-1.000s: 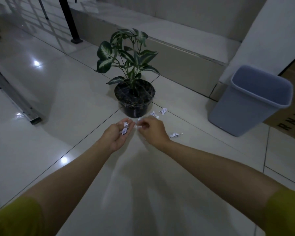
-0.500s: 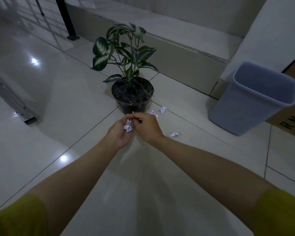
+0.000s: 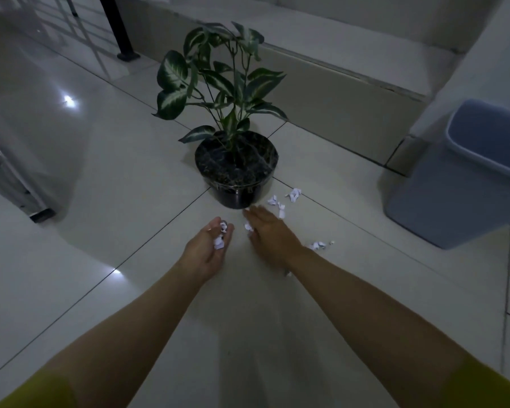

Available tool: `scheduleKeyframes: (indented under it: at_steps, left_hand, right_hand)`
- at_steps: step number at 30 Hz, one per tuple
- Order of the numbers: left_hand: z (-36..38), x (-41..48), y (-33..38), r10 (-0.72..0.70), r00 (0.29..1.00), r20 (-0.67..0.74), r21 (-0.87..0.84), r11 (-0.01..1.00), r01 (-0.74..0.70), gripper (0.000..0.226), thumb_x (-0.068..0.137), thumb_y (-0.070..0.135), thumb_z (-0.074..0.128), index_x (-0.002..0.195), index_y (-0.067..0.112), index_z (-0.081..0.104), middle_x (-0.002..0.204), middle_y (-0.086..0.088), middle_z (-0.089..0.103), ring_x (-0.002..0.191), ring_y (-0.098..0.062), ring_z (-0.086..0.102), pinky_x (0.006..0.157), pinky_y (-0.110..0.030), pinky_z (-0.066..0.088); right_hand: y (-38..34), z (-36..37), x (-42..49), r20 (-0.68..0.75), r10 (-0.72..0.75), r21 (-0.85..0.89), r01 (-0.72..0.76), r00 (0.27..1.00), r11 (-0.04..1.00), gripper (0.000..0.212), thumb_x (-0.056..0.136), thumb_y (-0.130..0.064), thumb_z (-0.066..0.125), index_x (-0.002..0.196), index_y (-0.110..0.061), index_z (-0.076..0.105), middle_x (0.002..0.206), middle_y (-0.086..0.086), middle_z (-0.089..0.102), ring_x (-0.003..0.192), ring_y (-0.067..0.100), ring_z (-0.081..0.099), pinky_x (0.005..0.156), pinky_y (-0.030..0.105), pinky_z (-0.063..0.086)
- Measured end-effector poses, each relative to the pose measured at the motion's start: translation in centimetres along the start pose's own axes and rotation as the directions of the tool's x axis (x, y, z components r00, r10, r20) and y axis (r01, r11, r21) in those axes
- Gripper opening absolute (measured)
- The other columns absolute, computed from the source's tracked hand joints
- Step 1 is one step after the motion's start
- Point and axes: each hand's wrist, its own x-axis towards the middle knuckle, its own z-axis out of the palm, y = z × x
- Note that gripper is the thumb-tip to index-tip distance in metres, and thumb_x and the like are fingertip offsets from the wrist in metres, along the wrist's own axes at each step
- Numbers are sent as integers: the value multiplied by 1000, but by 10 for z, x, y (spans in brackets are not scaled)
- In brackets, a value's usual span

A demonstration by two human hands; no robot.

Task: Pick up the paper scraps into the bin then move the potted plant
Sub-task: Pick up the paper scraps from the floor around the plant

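A potted plant point(image 3: 236, 169) with green-and-white leaves stands in a black pot on the tiled floor. My left hand point(image 3: 208, 248) is cupped palm up just in front of the pot, with white paper scraps point(image 3: 220, 238) lying in it. My right hand point(image 3: 270, 232) hovers beside it, fingers spread and stretched toward the pot, empty; one scrap point(image 3: 248, 227) lies at its thumb. More loose scraps point(image 3: 293, 194) lie right of the pot and another scrap cluster point(image 3: 318, 245) sits by my right wrist. The grey-blue bin point(image 3: 465, 175) stands at the right.
A low tiled step point(image 3: 336, 95) runs behind the plant and bin. A black post point(image 3: 117, 28) stands at the back left, and a metal frame point(image 3: 9, 178) lies along the left edge. A cardboard box edge shows behind the bin.
My right hand has left my left palm, where it dropped a scrap, and opened out toward the floor near the pot. My left hand stays cupped with the scraps.
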Motion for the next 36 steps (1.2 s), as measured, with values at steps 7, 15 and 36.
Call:
scheduleKeyframes:
  at_steps: [7,15,36]
  left_hand:
    - [2,-8,2,-19,1000,7,-36,999,19,46,96,-10,24,141,-3,31,150,-20,30,136,-33,34,115,-34,24]
    - [9,-19,4,-102,993,63,-100,989,108,25,97,-2,31,104,-9,55,99,-17,51,119,-33,47,113,-38,30]
    - [-3,-21,-6,-103,993,50,53,994,100,40,98,-1,32,137,-8,34,142,-21,39,133,-30,38,115,-33,26]
  right_hand:
    - [-3,6,1,-78,-83,-92,76,993,993,35,95,-1,34,127,-2,49,129,18,53,121,26,41,101,34,35]
    - [-11,-28,-12,-279,177,402,-53,944,914,27,83,8,47,99,5,69,104,24,71,97,32,65,82,14,38]
    - [-3,-33,-15,193,-9,91,-8,981,996,62,86,-6,48,143,-14,26,157,13,15,145,26,13,118,36,18]
